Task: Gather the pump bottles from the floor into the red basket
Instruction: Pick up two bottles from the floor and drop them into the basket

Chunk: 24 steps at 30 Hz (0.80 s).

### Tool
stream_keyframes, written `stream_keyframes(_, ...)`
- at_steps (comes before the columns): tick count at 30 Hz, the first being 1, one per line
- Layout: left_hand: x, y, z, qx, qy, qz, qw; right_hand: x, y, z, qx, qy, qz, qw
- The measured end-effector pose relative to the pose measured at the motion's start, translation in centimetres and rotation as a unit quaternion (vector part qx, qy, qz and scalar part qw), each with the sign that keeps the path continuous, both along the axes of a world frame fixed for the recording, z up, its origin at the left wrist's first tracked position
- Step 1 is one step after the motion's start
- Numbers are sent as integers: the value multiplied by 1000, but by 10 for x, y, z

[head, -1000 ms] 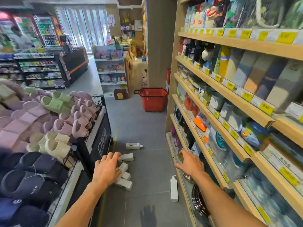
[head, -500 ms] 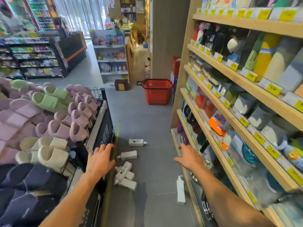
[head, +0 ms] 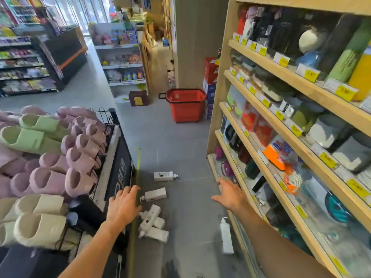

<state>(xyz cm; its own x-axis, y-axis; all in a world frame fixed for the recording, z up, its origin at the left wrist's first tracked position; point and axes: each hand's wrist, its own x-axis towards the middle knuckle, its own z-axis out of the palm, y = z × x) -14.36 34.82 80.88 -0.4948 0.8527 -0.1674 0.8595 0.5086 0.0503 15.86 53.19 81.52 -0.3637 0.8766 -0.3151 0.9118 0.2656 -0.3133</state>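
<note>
- Several white plastic pump bottles lying on grey floor, well apart from red plastic basket.
- Left grip, fingers spread, empty, near bottles.
- Right grip, fingers spread, empty, beside wooden shelf.

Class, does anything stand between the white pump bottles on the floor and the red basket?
Nothing visible does: bare grey tiled floor runs from the white plastic pump bottles to the red plastic basket beside the wooden shelving.
</note>
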Motion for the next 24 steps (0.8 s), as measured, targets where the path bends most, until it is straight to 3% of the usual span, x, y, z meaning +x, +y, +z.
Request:
stream_keyframes(16, -83, 93, 0, -15, -14, 69, 997, -141, 140, -23, -49, 19, 83, 995)
stream_keyframes(24, -150, 136, -71, -65, -51, 83, 993, -215, 161, -93, -119, -31, 92, 988)
